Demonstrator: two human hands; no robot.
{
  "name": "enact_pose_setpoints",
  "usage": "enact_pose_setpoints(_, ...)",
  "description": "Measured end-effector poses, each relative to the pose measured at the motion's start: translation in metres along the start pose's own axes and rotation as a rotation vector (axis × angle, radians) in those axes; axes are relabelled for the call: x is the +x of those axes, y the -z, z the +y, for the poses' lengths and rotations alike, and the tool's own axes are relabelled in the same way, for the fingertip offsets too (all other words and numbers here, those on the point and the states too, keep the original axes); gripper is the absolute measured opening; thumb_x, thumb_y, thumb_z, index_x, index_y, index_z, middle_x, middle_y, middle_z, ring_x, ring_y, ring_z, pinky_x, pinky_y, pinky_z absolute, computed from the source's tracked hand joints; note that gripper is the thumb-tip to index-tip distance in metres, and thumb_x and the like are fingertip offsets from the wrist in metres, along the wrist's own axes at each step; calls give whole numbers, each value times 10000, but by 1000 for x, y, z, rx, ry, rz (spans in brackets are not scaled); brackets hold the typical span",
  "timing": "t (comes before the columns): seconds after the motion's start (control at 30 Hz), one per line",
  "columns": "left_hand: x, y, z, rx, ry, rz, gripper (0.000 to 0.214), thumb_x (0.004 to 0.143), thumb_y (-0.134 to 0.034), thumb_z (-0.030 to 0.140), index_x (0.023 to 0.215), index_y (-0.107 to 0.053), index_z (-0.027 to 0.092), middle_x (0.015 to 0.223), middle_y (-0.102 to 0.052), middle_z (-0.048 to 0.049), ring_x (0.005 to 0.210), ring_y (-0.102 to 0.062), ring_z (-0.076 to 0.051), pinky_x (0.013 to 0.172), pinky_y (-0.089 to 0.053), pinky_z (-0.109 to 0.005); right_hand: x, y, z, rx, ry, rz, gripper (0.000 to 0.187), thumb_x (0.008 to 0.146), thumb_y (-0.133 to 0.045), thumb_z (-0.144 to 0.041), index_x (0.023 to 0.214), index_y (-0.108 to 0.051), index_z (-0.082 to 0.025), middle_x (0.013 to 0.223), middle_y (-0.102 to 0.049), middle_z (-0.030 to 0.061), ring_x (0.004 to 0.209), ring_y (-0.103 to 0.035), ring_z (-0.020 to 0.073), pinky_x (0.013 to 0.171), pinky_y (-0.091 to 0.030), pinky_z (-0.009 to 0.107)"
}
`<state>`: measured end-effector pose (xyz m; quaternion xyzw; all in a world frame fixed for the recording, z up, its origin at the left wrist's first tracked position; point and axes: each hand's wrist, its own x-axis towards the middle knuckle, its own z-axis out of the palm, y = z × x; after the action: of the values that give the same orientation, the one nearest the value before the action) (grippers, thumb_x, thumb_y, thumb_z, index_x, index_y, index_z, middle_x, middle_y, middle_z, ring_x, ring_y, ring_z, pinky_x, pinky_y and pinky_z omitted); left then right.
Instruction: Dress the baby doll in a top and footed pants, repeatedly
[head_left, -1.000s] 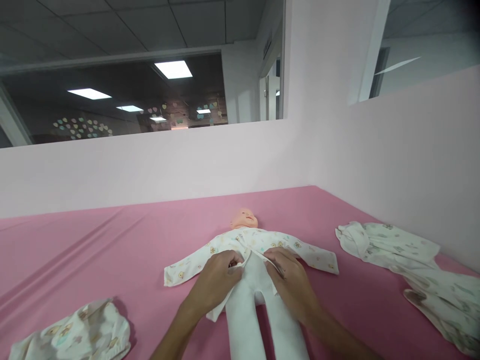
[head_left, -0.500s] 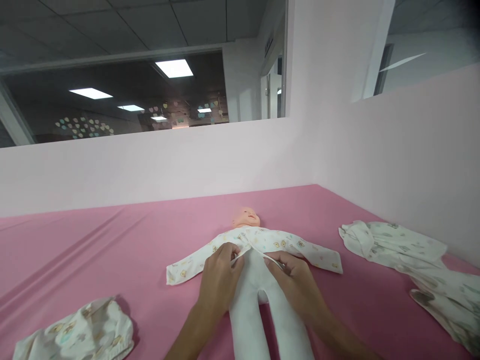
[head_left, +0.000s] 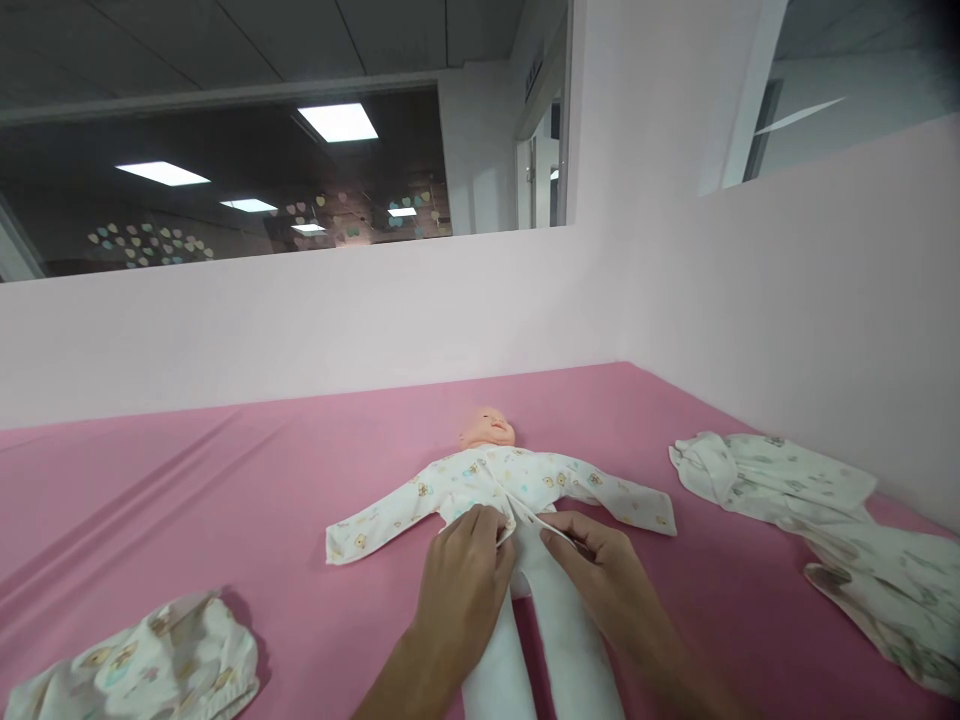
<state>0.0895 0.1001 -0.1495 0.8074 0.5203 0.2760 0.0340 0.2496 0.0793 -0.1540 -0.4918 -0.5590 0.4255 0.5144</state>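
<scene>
A baby doll (head_left: 489,427) lies on its back on the pink sheet (head_left: 225,500), its plain white cloth legs pointing toward me. It wears a white printed top (head_left: 525,480) with the sleeves spread out to both sides. My left hand (head_left: 466,565) pinches the left front flap of the top at the doll's waist. My right hand (head_left: 600,570) pinches the right flap beside it. The two flaps nearly meet over the belly.
Folded printed baby trousers (head_left: 142,665) lie at the near left. Another crumpled printed garment (head_left: 810,510) lies along the right wall. Pale pink partition walls close off the back and right of the surface.
Both hands have drawn the top's front flaps inward over the doll's belly and slid down toward its waist. The view shifted slightly.
</scene>
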Motion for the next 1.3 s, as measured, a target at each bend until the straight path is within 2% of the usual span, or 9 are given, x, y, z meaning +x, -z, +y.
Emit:
enact_pose_setpoints(0.2, -1, -8, 0, 36, -67, 77, 175, 894, -390, 143, 774, -501, 204, 764, -614, -15, 681, -546, -164, 596, -332, -284, -3, -5, 0, 59, 3, 8, 320, 848, -569, -418, 1053, -712, -218, 1083, -698, 57, 967, -632, 222, 861, -499, 315)
enact_pose_setpoints(0.47, -4, -17, 2, 52, -128, 171, 185, 890, -404, 107, 776, -514, 204, 744, -619, -11, 664, -552, -164, 595, -343, -283, -9, -13, 2, 71, -36, 31, 341, 836, -578, -418, 1086, -710, -227, 1088, -708, 66, 1014, -642, 259, 891, -515, 369)
enact_pose_setpoints(0.63, -3, -18, 0, 68, -143, 172, 183, 864, -416, 84, 748, -488, 206, 736, -616, -19, 670, -554, -169, 590, -329, -284, -11, -18, 5, 74, -17, 39, 348, 844, -559, -406, 1118, -696, -240, 1181, -676, 71, 1139, -594, 279, 998, -468, 433)
enact_pose_setpoints(0.8, -3, -18, -1, -20, -42, 73, 188, 889, -398, 130, 723, -455, 198, 764, -623, -32, 696, -532, -181, 608, -318, -295, -15, -26, 20, -30, 28, 95, 347, 837, -538, -371, 1120, -691, -241, 1290, -612, 67, 1247, -518, 251, 1102, -367, 459)
enact_pose_setpoints(1.0, 1, -6, 6, -312, 131, -61, 187, 882, -396, 208, 730, -504, 201, 790, -626, -15, 735, -520, -174, 648, -335, -287, -15, -25, 25, -134, 47, 77, 347, 835, -504, -336, 1110, -701, -262, 1320, -590, 53, 1268, -497, 226, 1094, -382, 437)
enact_pose_setpoints(1.2, 6, 13, -1, -618, 155, -264, 123, 825, -456, 243, 767, -552, 192, 738, -569, 14, 669, -472, -130, 584, -331, -243, -14, -24, 25, -233, 87, 54, 363, 852, -466, -300, 1124, -706, -272, 1337, -579, 51, 1299, -466, 243, 1093, -375, 458)
enact_pose_setpoints(1.3, 8, 14, -4, -706, 211, -290, 145, 826, -446, 254, 769, -560, 185, 706, -534, 24, 622, -433, -111, 550, -317, -227, -14, -24, 26, -271, 127, 46, 360, 862, -464, -289, 1132, -702, -289, 1339, -578, 37, 1310, -454, 251, 1080, -392, 465)
